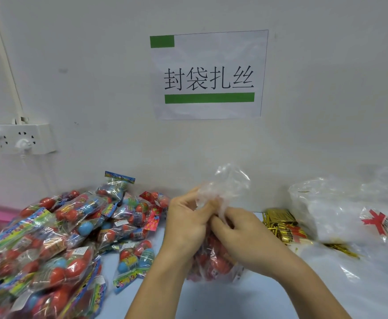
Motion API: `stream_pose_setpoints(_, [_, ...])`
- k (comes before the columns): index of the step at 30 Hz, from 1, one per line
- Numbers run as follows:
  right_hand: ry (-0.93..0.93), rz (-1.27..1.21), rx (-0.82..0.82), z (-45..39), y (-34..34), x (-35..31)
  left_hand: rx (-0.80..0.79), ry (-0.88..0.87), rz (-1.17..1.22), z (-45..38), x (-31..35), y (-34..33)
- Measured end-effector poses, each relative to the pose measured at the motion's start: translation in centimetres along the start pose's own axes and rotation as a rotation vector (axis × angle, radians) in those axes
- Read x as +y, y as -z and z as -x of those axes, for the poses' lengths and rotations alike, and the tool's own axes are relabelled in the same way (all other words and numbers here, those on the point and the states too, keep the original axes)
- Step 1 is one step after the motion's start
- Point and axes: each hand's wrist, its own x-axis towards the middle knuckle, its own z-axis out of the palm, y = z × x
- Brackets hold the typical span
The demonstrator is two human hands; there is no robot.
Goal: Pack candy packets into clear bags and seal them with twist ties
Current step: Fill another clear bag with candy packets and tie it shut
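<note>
White wall sign [209, 74] with green bars, printed "封袋扎丝", packet print unreadable

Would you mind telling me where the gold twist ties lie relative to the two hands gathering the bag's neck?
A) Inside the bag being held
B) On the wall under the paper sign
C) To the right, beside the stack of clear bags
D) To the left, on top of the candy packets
C: the gold twist ties lie on the table right of the right hand and left hand, next to the stack of clear bags.

Table [269, 295] bears candy packets [57, 238], gold twist ties [280, 224], clear bags [349, 215].
</note>
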Motion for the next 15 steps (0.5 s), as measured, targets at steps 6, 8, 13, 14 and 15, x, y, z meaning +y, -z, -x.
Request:
stream_pose_setpoints(6, [0.176, -0.085, 0.251, -0.2, -1.0, -0.3, 0.179, 0.037, 0.135, -0.3, 0.0, 0.0])
stream_pose_setpoints(8, [0.161, -0.081, 0.266, -0.3, -1.1, -0.3, 0.160, 0.048, 0.055, -0.3, -0.1, 0.3])
stream_pose_setpoints(13, [0.080, -0.174, 0.216, -0.5, -0.2, 0.4, -0.027, 0.194, -0.026, -0.2, 0.4, 0.8])
stream_pose_setpoints(14, [0.068, -0.170, 0.215, -0.6, -0.1, 0.6, -0.085, 0.210, -0.046, -0.2, 0.6, 0.9])
stream_pose_setpoints(15, [0.056, -0.163, 0.216, -0.6, -0.1, 0.7, -0.135, 0.216, -0.082, -0.1, 0.7, 0.9])
